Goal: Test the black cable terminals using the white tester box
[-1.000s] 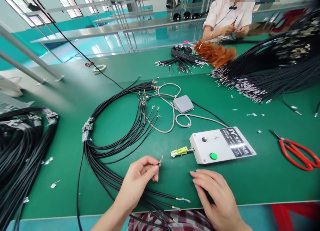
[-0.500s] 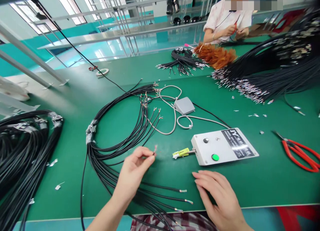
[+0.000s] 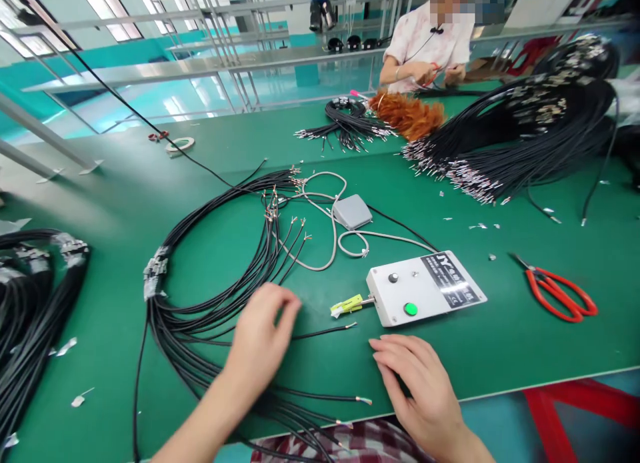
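My left hand [image 3: 263, 329] is over the fan of black cables, thumb and fingers closed in a pinch. A black cable [image 3: 323, 332] runs out from under the thumb, its stripped end pointing right; the exact grip is hidden. To the right, my right hand [image 3: 417, 383] lies with fingers stretched out and nothing in them. Just beyond it sits a white control box [image 3: 403, 289] with a green button and a black knob. A yellow-green clip-like piece [image 3: 347, 305] sticks out from the box's left side. The coiled cable bundle [image 3: 156, 273] is taped at the left.
Red-handled pliers [image 3: 560, 293] lie at the right. A grey pedal-like block [image 3: 353, 211] with grey cord is behind the box. More cable bundles [image 3: 525, 149] [image 3: 45, 296] flank the green table [image 3: 480, 343]. Across it, a person [image 3: 425, 49] handles a red-handled tool.
The pink-tipped wire end at my left fingertips is no longer visible. One cable from the lower group has moved up beside that hand. The view has shifted; my right hand stays near the box.
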Demonstrator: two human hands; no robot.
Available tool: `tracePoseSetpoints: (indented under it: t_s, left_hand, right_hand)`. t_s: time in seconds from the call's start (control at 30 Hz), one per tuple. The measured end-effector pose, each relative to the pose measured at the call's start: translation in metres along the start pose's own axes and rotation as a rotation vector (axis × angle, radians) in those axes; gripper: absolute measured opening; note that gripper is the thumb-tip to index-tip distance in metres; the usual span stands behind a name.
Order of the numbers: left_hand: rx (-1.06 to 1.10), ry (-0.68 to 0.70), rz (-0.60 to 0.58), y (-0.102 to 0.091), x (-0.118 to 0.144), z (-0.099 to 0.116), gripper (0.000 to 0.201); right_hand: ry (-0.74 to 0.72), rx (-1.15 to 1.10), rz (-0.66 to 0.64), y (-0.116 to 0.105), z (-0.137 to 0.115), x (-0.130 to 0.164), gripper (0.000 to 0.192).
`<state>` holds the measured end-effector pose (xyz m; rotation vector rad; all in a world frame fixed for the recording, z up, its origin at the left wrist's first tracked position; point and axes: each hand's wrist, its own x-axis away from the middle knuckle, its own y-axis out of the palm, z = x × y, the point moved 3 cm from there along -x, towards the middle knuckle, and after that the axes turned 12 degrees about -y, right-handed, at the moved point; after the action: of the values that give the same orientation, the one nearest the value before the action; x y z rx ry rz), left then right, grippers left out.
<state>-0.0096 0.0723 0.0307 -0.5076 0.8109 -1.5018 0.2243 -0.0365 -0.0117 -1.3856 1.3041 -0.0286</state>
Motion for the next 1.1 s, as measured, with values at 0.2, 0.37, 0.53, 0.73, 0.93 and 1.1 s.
tracePoseSetpoints:
  t_s: [0.2,0.37,0.53,0.73,0.93,1.1]
  left_hand:
    - [-0.166,0.148,-0.219,0.049,0.065,0.031,0.016]
    - [0.079,0.069,-0.323,0.035,0.071,0.028,0.012]
    - [0.188,0.143,-0.214,0.021,0.072,0.035,0.014]
    - [0.421,-0.172,-0.328,0.02,0.071,0.03,0.021]
    - [0.417,-0.233,-0.355,0.02,0.07,0.032,0.025]
    - [0.361,-0.179,-0.333,0.019,0.068,0.036,0.025]
  right_hand:
    - [0.136,-0.121,0.004,-0.004,-0.001,-0.003,0.021]
    - [0.47,-0.426,0.055,0.0,-0.007,-0.01,0.013]
    - [0.648,-0.723,0.033,0.013,-0.017,-0.024,0.013]
    - [0.91,-1.121,0.152,0.02,-0.014,-0.043,0.024]
    - [0.957,-1.333,0.214,0.03,-0.018,-0.052,0.026]
    - [1.05,-1.414,0.254,0.034,-0.018,-0.059,0.03]
